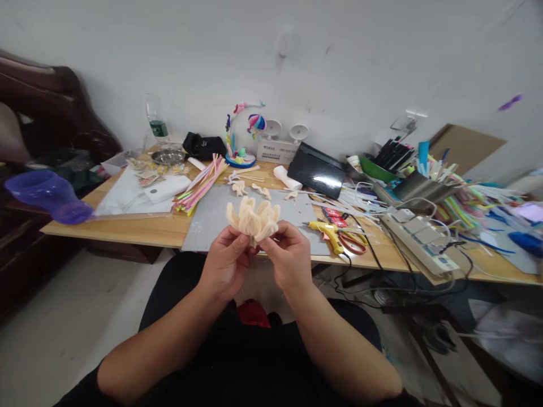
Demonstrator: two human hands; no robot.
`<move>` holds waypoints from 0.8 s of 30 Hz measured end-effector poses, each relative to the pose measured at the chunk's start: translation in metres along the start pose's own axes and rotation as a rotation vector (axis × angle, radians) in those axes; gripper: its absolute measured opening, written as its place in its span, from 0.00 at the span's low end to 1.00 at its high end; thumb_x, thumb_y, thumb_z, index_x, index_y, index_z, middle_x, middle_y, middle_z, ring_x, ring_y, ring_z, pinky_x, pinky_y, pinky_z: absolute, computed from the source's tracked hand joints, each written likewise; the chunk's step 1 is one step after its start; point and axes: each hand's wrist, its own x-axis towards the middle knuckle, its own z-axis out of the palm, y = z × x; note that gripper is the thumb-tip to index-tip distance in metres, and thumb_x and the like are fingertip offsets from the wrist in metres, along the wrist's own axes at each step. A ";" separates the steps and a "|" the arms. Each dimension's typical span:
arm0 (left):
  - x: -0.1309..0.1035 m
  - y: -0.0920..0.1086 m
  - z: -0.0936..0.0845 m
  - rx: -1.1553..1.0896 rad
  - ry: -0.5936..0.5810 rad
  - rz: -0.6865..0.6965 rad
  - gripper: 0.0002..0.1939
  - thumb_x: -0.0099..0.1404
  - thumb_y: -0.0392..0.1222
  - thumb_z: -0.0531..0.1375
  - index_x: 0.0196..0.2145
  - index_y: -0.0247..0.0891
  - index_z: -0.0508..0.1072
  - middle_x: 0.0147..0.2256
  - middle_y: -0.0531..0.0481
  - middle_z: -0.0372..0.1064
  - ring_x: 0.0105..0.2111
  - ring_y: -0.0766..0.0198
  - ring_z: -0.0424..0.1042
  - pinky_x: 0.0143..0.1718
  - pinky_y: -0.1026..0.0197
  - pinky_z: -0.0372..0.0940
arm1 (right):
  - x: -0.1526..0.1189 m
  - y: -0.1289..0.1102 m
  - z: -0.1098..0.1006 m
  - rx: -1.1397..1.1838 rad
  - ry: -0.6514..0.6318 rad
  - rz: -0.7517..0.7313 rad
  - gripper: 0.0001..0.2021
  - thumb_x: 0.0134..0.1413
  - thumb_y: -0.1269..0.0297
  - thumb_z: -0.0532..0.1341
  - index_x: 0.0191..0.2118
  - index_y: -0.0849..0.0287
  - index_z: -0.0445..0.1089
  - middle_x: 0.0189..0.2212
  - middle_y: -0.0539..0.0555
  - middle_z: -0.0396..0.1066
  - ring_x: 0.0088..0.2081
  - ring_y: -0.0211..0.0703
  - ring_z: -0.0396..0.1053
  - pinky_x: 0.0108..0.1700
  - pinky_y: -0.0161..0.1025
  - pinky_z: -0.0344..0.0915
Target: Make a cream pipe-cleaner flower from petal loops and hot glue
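Observation:
In front of me I hold up a cream pipe-cleaner flower (253,216) with several looped, curling petals. My left hand (227,257) pinches it at the lower left, thumb and fingers closed on its base. From the other side my right hand (291,251) grips the lower right petals between thumb and fingers. The flower's underside is hidden by my fingers. Behind it, on a grey mat (207,212), lie small cream pieces, among them a twisted cream piece (262,191) and a curled cream piece (238,187).
A yellow glue gun (333,234) lies right of my hands beside orange-handled scissors (354,242). Pink and yellow pipe cleaners (203,183) are bundled at left. Farther right stand a power strip (419,243) with cables and a green bowl (377,168) of dark sticks. A water bottle (158,127) stands back left.

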 end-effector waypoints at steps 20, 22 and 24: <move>0.009 -0.015 -0.004 0.075 -0.040 0.179 0.15 0.46 0.36 0.68 0.34 0.40 0.73 0.34 0.51 0.74 0.34 0.64 0.72 0.38 0.62 0.67 | -0.006 0.008 0.000 -0.172 0.041 -0.205 0.05 0.45 0.69 0.64 0.31 0.57 0.72 0.30 0.51 0.70 0.33 0.37 0.68 0.37 0.37 0.67; 0.009 -0.015 -0.004 0.131 -0.032 0.208 0.16 0.45 0.38 0.68 0.34 0.41 0.73 0.33 0.52 0.74 0.33 0.64 0.72 0.36 0.62 0.67 | -0.006 0.008 -0.001 -0.206 0.039 -0.226 0.04 0.45 0.69 0.63 0.31 0.57 0.73 0.30 0.51 0.70 0.34 0.38 0.68 0.38 0.38 0.67; 0.009 -0.016 -0.006 0.220 -0.033 0.248 0.15 0.47 0.41 0.68 0.35 0.42 0.73 0.32 0.51 0.73 0.35 0.62 0.72 0.36 0.60 0.67 | -0.007 0.008 -0.003 -0.226 0.035 -0.236 0.03 0.45 0.69 0.63 0.30 0.56 0.73 0.31 0.52 0.70 0.35 0.39 0.69 0.39 0.39 0.67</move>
